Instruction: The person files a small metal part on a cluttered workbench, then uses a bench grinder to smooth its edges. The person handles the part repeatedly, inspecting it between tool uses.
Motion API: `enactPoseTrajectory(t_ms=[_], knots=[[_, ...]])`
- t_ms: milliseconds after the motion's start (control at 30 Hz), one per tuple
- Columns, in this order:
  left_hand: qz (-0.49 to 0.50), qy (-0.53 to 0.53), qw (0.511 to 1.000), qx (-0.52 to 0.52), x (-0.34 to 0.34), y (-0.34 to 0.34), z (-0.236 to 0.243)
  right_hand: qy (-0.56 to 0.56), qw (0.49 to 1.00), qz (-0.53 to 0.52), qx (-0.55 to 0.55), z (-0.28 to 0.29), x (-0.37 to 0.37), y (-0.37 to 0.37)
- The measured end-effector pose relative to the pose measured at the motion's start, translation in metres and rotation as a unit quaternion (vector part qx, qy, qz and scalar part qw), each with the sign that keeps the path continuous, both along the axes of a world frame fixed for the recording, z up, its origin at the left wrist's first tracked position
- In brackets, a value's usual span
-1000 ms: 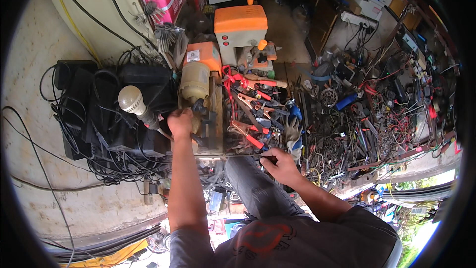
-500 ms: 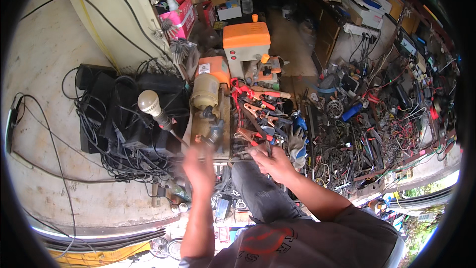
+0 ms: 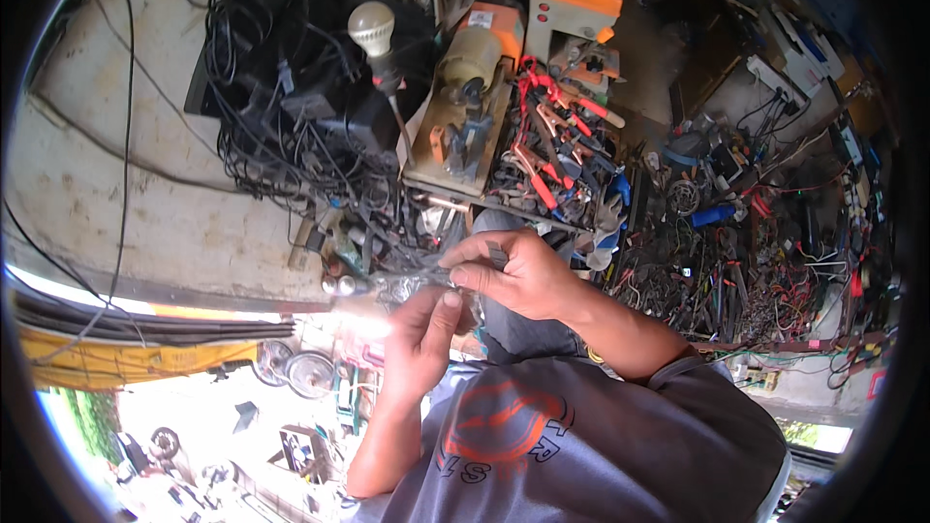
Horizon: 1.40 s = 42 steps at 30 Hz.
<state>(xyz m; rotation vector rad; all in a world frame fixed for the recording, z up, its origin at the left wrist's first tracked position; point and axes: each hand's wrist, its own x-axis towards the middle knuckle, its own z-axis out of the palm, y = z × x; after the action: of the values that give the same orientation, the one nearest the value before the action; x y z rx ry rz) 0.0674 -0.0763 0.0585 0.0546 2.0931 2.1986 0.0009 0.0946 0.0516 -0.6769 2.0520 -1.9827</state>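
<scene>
In front of my chest, my right hand (image 3: pixel 518 273) has thumb and forefinger brought close together. A small dark flat piece (image 3: pixel 497 255) sits among its fingers; its kind is not clear. Just below and to the left, my left hand (image 3: pixel 423 334) is closed with the thumb pressed on top. What it grips, if anything, is hidden by the fingers. Both hands are close to each other, over my grey trouser leg (image 3: pixel 518 329). Beyond them lie red-handled clamps and pliers (image 3: pixel 539 179) in a heap, beside a wooden board (image 3: pixel 449 172) carrying a small machine.
A lit-style bulb (image 3: pixel 371 27) stands on a stem by a pile of black adapters and cables (image 3: pixel 281 87). An orange-and-grey machine (image 3: pixel 573 0) is at the back. Tools and wires (image 3: pixel 736 271) heap up on the right. Cables hang along the pale surface (image 3: pixel 126 136) at left.
My left hand has come down and right, closing beside my right hand. My right hand now shows the dark flat piece. The view has tilted down and turned, so the bench appears higher and further right.
</scene>
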Motion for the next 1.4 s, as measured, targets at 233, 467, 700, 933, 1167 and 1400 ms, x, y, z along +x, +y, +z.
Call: enactPoseTrajectory(t_ms=[233, 467, 700, 933, 1167, 1400], knots=[[0.078, -0.001, 0.991, 0.11, 0.017, 0.008, 0.012, 0.077, 0.994, -0.062, 0.052, 0.022, 0.018, 0.002], [0.102, 0.038, 0.991, 0.076, 0.025, 0.01, 0.011, 0.26, 0.957, -0.078, 0.104, 0.006, 0.041, -0.01], [0.112, 0.049, 0.991, 0.052, 0.025, 0.011, 0.011, 0.282, 0.948, -0.092, 0.119, 0.013, 0.037, -0.012], [0.136, 0.085, 0.985, 0.066, 0.025, 0.013, 0.011, 0.262, 0.938, -0.194, 0.115, 0.038, 0.0, -0.016], [0.153, 0.071, 0.979, 0.113, 0.024, 0.016, 0.015, 0.323, 0.94, -0.109, 0.025, 0.016, 0.01, -0.013], [0.141, 0.059, 0.983, 0.101, 0.022, 0.013, 0.017, 0.391, 0.914, -0.049, 0.1, 0.023, 0.004, -0.012]])
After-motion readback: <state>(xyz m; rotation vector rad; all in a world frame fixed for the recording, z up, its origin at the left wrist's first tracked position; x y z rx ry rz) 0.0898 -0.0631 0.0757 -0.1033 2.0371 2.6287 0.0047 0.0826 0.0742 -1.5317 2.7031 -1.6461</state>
